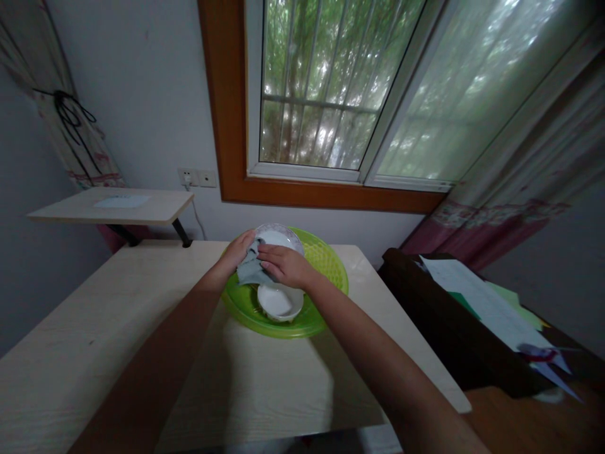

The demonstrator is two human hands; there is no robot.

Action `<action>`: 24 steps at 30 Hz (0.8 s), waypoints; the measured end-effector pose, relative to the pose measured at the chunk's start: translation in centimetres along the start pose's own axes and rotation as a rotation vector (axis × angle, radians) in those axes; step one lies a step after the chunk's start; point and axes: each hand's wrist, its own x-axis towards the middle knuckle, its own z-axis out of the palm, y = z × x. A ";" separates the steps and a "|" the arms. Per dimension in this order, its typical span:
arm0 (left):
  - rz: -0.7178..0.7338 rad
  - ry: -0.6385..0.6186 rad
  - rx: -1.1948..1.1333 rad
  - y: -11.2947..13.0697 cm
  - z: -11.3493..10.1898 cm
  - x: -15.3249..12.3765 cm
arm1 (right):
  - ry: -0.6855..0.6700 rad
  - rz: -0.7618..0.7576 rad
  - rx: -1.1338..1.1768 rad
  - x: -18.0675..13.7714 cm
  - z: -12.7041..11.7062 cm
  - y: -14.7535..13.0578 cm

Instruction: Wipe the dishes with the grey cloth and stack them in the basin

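Note:
A light green plastic basket [331, 252] with a wide rim stands on the table. Over its far side, a white plate with a clear-looking patterned rim [283, 234] is tilted up. My left hand [237, 251] is closed on the plate's left edge, its fingers partly hidden by a grey-green cloth [251, 268]. With the fingers of my right hand [287, 266], I press the cloth against the plate's face; the fingers lie together on it. Below the cloth, a white bowl [281, 302] sits upright in the basket, apart from both hands.
The pale wooden table [189, 378] reaches the wall under the window [326, 94]. A small raised shelf [113, 205] on black legs stands at the back left, beneath a wall socket [197, 178]. To the right, dark furniture [416, 315] holds papers [486, 302] and scissors-like blades.

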 end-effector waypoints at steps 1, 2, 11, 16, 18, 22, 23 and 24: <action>0.002 -0.013 0.010 0.0 0.1 0.0 | -0.006 0.013 -0.037 0.0 0.1 0.2; 0.004 -0.023 0.018 0.0 0.1 0.0 | -0.009 0.040 -0.081 0.0 0.2 0.3; 0.021 -0.007 0.028 0.7 0.5 -0.5 | 0.090 0.499 -0.388 0.0 -0.1 0.6; 0.030 0.042 0.057 0.6 0.2 -0.5 | 0.059 0.615 -0.479 -0.3 -0.7 1.1; 0.036 0.056 0.070 0.8 0.1 -0.5 | 0.034 0.650 -0.495 -0.4 -1.1 1.3; 0.020 0.103 0.076 1.4 -0.1 -0.7 | 0.048 0.633 -0.542 -0.6 -1.5 1.4; 0.013 0.119 0.070 1.5 -0.1 -0.8 | 0.065 0.624 -0.558 -0.6 -1.6 1.4; 0.007 0.129 0.062 1.6 -0.2 -0.8 | 0.081 0.620 -0.571 -0.6 -1.6 1.3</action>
